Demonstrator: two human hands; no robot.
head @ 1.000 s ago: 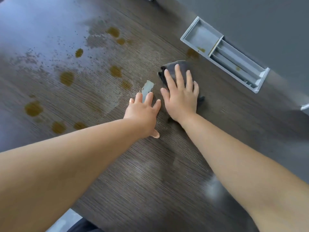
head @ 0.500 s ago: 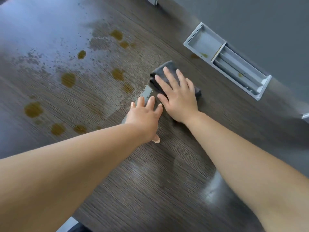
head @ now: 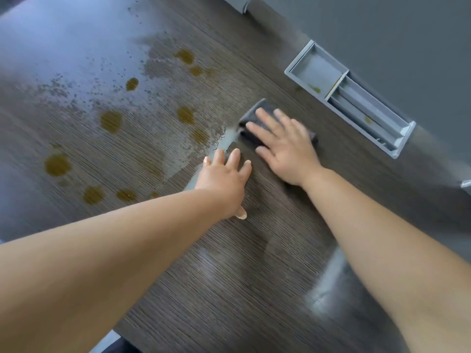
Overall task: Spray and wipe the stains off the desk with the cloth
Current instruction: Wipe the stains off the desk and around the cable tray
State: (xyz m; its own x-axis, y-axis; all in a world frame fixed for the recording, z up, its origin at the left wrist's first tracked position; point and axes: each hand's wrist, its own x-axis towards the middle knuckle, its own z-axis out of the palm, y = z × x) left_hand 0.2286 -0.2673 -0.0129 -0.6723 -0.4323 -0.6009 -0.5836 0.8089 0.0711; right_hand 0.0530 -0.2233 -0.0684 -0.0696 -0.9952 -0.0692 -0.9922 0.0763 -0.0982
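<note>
On dark wood-grain desk, brown stains amid spray, grey recessed tray

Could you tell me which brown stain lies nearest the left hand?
The faint stain just beyond the left hand, beside the wet streak; others lie farther off.

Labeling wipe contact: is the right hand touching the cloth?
Touching. Head view: the right hand lies flat on the dark cloth, fingers spread over it.
</note>
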